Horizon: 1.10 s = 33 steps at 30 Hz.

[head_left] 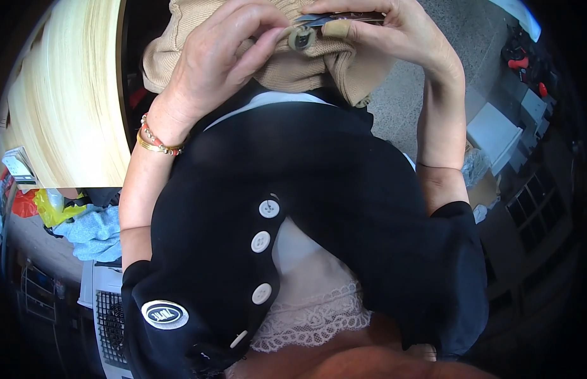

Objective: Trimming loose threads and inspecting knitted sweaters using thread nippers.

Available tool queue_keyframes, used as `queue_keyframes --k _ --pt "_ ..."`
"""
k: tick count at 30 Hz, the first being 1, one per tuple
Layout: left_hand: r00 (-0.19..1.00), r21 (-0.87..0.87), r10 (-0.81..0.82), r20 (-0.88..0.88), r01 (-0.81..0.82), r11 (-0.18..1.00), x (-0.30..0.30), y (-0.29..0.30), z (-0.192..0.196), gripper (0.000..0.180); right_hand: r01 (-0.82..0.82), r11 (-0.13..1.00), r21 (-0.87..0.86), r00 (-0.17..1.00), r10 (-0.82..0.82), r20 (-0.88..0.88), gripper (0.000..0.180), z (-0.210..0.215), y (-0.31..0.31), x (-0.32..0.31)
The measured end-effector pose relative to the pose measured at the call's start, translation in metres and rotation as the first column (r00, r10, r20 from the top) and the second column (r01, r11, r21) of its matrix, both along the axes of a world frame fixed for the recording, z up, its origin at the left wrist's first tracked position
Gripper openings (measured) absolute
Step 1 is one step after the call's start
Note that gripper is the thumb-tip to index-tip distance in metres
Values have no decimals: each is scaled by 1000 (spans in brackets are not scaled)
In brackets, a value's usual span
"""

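A tan ribbed knit garment (293, 74) lies bunched over my lap at the top of the view. My left hand (227, 54) is closed, thumb and fingers pinching the garment's edge beside a round greenish-brown button (301, 38). Just right of the button, my right hand (401, 31) grips small thread snips (360, 18), whose bluish blades point left toward the button. A tan bandage (336, 29) wraps the right thumb. Whether the blade tips touch the cloth or a thread, I cannot tell.
A pale wooden table (72, 88) stands close on my left, with a small stack of cards (19, 165) at its near corner. Below lie a yellow bag (53, 208) and light-blue cloth (94, 232). On the right floor are a white box (494, 134) and a clear plastic bag (475, 167).
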<state>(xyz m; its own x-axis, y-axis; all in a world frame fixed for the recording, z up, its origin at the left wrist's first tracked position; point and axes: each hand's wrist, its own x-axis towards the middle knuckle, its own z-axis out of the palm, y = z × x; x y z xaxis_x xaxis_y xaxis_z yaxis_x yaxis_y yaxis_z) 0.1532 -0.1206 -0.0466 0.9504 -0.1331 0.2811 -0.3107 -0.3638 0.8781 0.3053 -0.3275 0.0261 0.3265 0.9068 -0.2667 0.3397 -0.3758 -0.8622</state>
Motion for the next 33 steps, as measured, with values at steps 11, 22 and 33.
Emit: queue_keyframes --k 11,22,33 --pt "1000 19 -4 5 4 1000 0 1 0 14 -120 992 -34 992 122 43 32 -12 1 8" --pt "1000 73 -9 -21 11 997 -4 10 -1 11 -186 982 -5 977 186 106 33 0 7 8" --pt "991 -60 -59 -124 52 997 -9 10 -6 24 -107 994 28 989 103 105 34 3 6 -6"
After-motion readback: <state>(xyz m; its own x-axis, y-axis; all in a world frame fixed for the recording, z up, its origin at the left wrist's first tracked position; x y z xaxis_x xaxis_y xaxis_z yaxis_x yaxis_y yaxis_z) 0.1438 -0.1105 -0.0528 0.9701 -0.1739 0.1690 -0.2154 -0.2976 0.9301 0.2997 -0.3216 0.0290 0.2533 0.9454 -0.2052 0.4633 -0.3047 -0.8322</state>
